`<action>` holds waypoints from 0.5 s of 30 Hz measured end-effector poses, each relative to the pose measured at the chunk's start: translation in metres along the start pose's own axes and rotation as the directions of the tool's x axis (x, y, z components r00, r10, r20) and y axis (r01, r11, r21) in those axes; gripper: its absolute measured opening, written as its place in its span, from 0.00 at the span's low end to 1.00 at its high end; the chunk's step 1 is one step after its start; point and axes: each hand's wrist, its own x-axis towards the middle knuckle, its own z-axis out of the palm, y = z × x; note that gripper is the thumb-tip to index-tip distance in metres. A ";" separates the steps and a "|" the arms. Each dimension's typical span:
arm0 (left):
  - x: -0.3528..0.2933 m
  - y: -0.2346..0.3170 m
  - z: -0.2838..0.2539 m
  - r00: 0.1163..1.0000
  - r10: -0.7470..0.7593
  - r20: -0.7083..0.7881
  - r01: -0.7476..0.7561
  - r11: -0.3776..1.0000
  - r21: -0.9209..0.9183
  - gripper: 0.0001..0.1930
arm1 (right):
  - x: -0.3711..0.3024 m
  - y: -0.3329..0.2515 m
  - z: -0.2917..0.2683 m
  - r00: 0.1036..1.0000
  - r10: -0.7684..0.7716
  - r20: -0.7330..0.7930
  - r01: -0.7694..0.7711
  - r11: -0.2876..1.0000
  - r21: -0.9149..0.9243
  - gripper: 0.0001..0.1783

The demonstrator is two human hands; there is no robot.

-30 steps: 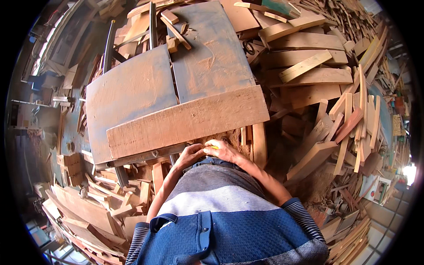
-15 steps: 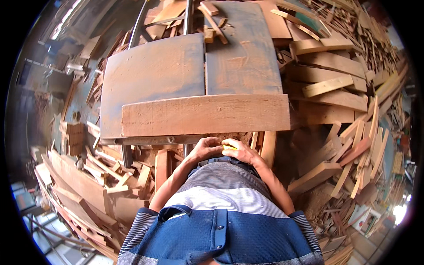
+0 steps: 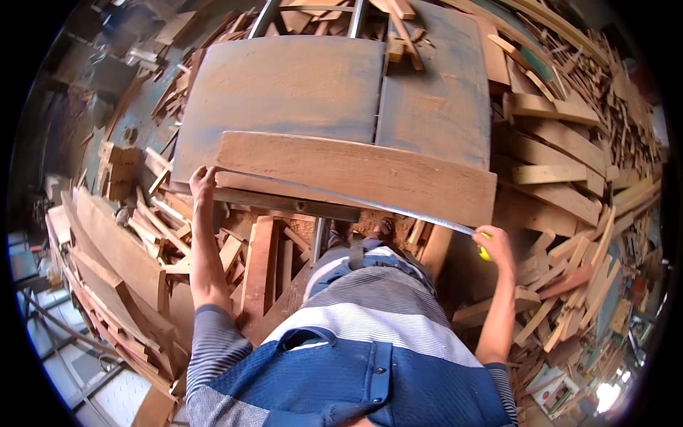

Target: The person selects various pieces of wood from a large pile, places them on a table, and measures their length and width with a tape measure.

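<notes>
By the right end of the plank (image 3: pixel 356 162) I see the tape measure (image 3: pixel 484 253) enclosed in the right grip (image 3: pixel 496 245); opposite, the left grip (image 3: pixel 203 181) pinches its blade (image 3: pixel 427 218).

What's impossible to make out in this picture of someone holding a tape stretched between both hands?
All in the head view:
Markings on the tape: too small to read.
The tape's end: hidden by the left hand.
Part of the yellow case: covered by the right hand.
Tabletop beneath the board: hidden by the board.
Far ends of the metal bars: cut off by the upper edge.
Clutter at far left: dark, blurred.
</notes>
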 end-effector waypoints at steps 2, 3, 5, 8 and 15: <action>0.016 0.021 0.018 0.997 -0.013 -0.073 0.025 0.985 0.170 0.15 | 0.000 0.021 -0.009 1.000 0.027 0.013 -0.027 0.999 -0.023 0.13; 0.033 0.015 0.008 0.994 0.099 -0.048 -0.085 0.970 0.227 0.15 | 0.006 0.030 -0.007 0.999 0.007 -0.033 -0.006 1.000 0.022 0.13; 0.056 0.004 0.003 0.981 0.194 -0.020 -0.185 0.956 0.227 0.15 | 0.019 0.038 -0.003 0.991 -0.005 -0.134 0.007 1.000 0.021 0.15; 0.069 0.005 0.032 0.990 0.138 0.038 -0.143 0.965 0.219 0.15 | 0.041 0.043 -0.002 0.961 0.038 -0.273 -0.084 0.984 -0.157 0.17; 0.079 -0.036 0.029 0.993 0.058 0.100 -0.072 0.987 0.142 0.13 | 0.073 0.035 -0.024 0.882 0.202 -0.426 -0.309 0.930 -0.200 0.18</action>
